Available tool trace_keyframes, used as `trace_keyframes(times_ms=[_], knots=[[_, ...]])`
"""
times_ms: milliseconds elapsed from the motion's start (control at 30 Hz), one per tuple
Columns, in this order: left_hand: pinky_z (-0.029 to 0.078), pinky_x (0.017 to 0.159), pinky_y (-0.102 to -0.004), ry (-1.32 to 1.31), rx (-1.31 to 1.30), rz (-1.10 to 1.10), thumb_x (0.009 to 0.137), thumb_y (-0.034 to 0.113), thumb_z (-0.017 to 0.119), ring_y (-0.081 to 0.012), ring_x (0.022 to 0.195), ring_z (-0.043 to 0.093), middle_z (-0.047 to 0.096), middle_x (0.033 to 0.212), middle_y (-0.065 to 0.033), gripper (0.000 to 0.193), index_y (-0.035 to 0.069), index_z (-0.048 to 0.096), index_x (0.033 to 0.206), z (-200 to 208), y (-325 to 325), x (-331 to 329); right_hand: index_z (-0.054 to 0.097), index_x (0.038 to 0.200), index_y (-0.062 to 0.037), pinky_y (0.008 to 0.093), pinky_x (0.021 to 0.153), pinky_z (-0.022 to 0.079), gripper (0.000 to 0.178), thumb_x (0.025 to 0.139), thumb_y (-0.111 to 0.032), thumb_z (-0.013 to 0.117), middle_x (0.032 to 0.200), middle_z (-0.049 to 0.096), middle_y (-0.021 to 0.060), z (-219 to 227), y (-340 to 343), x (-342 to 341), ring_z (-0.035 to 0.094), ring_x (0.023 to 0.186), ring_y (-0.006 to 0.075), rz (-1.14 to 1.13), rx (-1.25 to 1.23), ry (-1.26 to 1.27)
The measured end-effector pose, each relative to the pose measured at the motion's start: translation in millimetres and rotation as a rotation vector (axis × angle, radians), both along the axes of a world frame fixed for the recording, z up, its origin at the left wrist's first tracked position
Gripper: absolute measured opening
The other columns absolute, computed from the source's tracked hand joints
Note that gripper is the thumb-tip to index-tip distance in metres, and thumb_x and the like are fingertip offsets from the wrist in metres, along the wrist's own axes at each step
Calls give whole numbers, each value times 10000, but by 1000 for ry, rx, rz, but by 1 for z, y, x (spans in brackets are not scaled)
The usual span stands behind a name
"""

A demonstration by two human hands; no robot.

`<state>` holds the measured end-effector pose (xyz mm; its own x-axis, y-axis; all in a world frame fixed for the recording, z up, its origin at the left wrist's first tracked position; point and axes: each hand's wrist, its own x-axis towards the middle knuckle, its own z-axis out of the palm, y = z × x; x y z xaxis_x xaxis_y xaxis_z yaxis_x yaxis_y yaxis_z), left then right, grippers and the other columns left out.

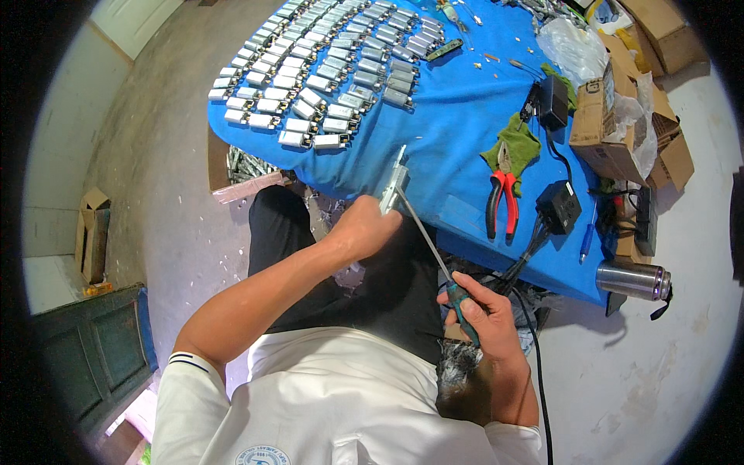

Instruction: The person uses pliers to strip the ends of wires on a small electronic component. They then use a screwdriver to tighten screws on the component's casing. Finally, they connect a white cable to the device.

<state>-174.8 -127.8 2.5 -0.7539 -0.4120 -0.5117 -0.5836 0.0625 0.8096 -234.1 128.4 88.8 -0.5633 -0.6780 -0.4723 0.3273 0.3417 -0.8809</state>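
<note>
My left hand is closed around a slim silver metal piece with a thin stem at its far end, held above my lap by the table's front edge. In my right hand is a screwdriver with a dark teal handle. Its long shaft slants up to the left, and the tip meets the side of the silver piece; whether it is wedged into a seam I cannot tell. Beyond my hands, many small silver rectangular units with dark and brass-coloured ends lie in rows on the blue-covered table.
Red-handled pliers rest partly on a green cloth. To their right are black power adapters with cables, a blue pen, a steel flask and an open cardboard box. A box of metal parts sits below the table's left edge.
</note>
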Motion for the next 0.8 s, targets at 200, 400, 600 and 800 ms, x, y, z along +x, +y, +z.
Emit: trace_keyframes(times_ms=[200,400,600,800], knots=[[375,486,-356,-15,19,25,840,214,548,-141,517,454,489,564,-41,311,6,522,610,4,3,-2,569,1317,-42,224,523,452,389,947,-161,587,886,660,83,0,-2,-1,556,582,86,48,108,56],[372,476,-357,14,32,47,835,206,552,-141,511,452,484,548,-43,326,-14,514,598,-3,4,-3,590,1300,-54,226,513,448,366,947,-149,580,819,642,75,-6,-5,9,543,551,84,74,139,314],[369,471,-370,15,-9,66,830,199,558,-140,502,449,482,548,-48,333,-21,505,585,0,6,-3,561,1320,-35,224,440,406,388,952,-157,566,812,621,94,-3,-4,2,518,493,99,-45,71,-50],[363,463,-356,31,53,87,829,195,560,-137,493,443,477,548,-39,318,-9,513,591,5,6,-3,511,1350,-15,235,387,378,417,964,-172,538,807,621,117,-15,1,-1,501,463,109,-184,-79,-432]])
